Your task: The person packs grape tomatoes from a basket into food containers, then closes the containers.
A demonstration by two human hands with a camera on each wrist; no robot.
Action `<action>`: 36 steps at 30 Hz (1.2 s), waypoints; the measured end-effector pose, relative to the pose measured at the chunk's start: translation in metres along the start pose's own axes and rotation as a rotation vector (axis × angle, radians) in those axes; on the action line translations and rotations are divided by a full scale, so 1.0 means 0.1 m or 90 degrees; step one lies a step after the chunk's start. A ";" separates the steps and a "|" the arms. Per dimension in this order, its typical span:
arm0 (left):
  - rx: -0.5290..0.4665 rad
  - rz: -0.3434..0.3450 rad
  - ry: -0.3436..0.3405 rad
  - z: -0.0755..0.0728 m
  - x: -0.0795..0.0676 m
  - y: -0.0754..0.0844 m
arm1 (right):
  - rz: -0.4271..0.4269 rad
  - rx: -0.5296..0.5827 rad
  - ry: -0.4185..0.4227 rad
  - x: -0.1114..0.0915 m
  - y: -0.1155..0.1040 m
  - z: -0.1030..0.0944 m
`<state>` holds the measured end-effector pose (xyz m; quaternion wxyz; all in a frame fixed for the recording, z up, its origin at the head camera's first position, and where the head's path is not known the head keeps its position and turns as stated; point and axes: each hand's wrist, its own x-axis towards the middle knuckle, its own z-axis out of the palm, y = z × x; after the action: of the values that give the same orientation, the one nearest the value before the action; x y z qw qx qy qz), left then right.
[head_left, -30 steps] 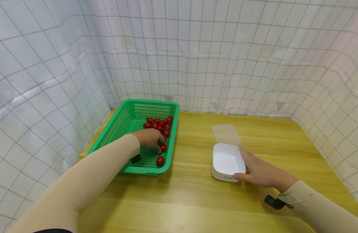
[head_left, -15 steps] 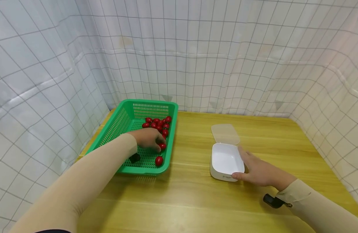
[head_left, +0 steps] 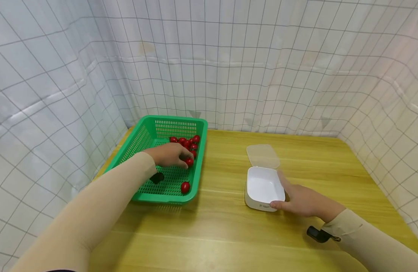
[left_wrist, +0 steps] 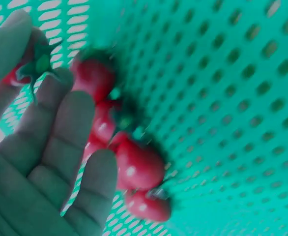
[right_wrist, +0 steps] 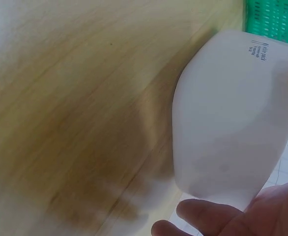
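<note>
Inside the green plastic basket point(head_left: 161, 198), my left hand point(head_left: 168, 154) pinches a cherry tomato point(left_wrist: 38, 66) between thumb and index finger; its green leafy top faces the left wrist camera. The other fingers extend beside several more cherry tomatoes point(left_wrist: 140, 164) grouped along the basket's right side. One lone cherry tomato point(head_left: 185, 187) lies in the near right corner. On the table, my right hand point(head_left: 302, 200) holds a white square container point(head_left: 256, 203) at its right side, thumb on the near rim and fingers along the far right side. The container's inside shows bare white.
A translucent lid point(head_left: 263, 156) lies flat just behind the white container. The wooden table point(head_left: 222, 234) is bounded at the back and sides by a white grid-patterned curtain point(head_left: 242, 75). A strip of tabletop separates basket and container.
My left hand has shifted away from me and up a little within the basket, taking the pinched cherry tomato along. My right hand and the white container have stayed in place.
</note>
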<state>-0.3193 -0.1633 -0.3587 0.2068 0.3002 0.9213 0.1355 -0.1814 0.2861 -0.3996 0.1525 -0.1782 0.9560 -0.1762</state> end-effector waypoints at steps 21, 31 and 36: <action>-0.053 0.025 0.152 -0.35 -0.04 0.59 | 0.010 -0.006 -0.022 0.02 -0.01 0.01; -0.029 0.137 0.093 -0.24 0.26 1.12 | 0.009 0.005 -0.024 0.04 -0.02 0.01; 0.014 0.168 0.056 -0.16 0.43 1.40 | 0.012 0.015 -0.029 0.05 -0.02 0.01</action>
<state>-0.2889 -0.0297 -0.3050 0.1431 0.4145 0.8835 0.1647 -0.1847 0.2820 -0.4009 0.1780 -0.1713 0.9518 -0.1820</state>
